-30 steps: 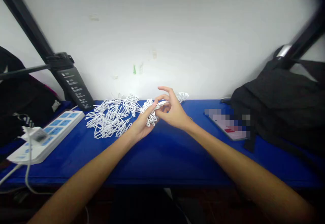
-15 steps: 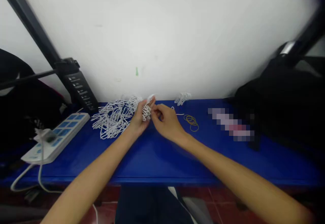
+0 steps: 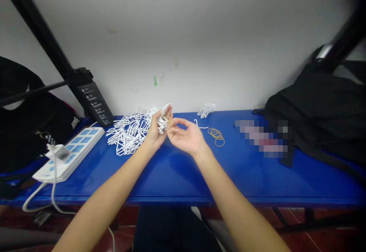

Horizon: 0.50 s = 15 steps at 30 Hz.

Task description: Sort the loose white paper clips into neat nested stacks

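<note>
My left hand [image 3: 156,133] is wrapped round a bundle of small white hook-like hangers [image 3: 162,123], its fingers pointing up towards the wall. Against that bundle, my right hand [image 3: 185,134] has its palm turned up and its thumb and fingertips pinched. A thin yellowish rubber band [image 3: 170,121] shows at those fingertips and seems to run to the bundle; part of it is hidden. Left of my hands lies a loose pile of the same white hangers [image 3: 128,134]. A single hanger [image 3: 202,127] rests just right of my right hand, beside several loose rubber bands [image 3: 216,137].
A gathered bundle of white hangers [image 3: 206,110] lies by the wall. On the left are a white power strip [image 3: 71,154] with a plugged-in cable and a dark box [image 3: 95,105]. A black bag [image 3: 317,107] and a pixelated patch occupy the right of the blue table [image 3: 177,179].
My right hand has rolled from knuckles up to palm up, still at the bundle, and its forearm has swung inward. The yellowish band at the fingertips now shows. My left hand keeps its hold.
</note>
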Motion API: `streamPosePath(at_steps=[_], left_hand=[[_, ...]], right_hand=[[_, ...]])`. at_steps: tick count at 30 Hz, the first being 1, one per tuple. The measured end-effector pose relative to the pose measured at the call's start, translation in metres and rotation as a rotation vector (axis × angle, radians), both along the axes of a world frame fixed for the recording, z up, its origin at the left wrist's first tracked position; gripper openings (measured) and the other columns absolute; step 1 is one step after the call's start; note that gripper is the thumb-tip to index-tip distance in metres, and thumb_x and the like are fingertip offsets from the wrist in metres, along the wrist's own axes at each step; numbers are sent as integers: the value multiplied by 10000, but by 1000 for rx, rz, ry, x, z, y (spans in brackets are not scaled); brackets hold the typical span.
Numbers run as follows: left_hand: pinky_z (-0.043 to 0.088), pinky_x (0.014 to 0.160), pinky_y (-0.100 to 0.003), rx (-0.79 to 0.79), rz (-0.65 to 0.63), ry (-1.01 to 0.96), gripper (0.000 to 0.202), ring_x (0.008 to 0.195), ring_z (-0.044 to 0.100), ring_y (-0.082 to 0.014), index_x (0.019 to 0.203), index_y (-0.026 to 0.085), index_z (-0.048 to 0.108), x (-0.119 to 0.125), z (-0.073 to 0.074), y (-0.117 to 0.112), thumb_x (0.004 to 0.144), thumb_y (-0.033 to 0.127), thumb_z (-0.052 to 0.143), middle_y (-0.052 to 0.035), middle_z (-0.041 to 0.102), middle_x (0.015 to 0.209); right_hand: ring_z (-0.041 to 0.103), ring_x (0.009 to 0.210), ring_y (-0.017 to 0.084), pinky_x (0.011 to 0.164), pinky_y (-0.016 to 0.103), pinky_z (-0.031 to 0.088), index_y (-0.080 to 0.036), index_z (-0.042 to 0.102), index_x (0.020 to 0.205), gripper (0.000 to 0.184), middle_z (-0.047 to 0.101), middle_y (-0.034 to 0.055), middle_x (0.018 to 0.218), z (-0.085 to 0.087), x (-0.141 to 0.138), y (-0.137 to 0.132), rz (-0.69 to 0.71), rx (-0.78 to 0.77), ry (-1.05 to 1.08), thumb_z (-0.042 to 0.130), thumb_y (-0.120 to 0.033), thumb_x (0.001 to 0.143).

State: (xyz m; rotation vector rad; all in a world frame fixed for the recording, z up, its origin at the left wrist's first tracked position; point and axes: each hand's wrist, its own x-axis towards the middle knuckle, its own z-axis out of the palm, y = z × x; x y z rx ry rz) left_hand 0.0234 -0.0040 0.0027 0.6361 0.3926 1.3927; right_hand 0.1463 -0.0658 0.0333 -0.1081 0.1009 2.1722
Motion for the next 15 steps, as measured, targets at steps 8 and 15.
streamPosePath(at_steps=[8, 15], left_hand=[[567, 1108, -301, -63, -27, 13, 239, 1140, 765, -192, 1117, 149, 761, 0, 1, -2, 997, 269, 594, -80, 805, 1231], [631, 764, -233, -100, -87, 136, 293, 783, 775, -165, 1040, 128, 751, -4, -4, -1, 993, 372, 594, -79, 820, 951]], right_hand=[[716, 596, 69, 379, 96, 424, -165, 545, 1327, 401, 734, 13, 792, -6, -27, -9, -238, -210, 442, 259, -62, 1065], [695, 557, 22, 278, 100, 228, -290, 601, 1352, 425, 817, -29, 955, -15, -50, 3, -477, -104, -21, 334, -69, 1105]])
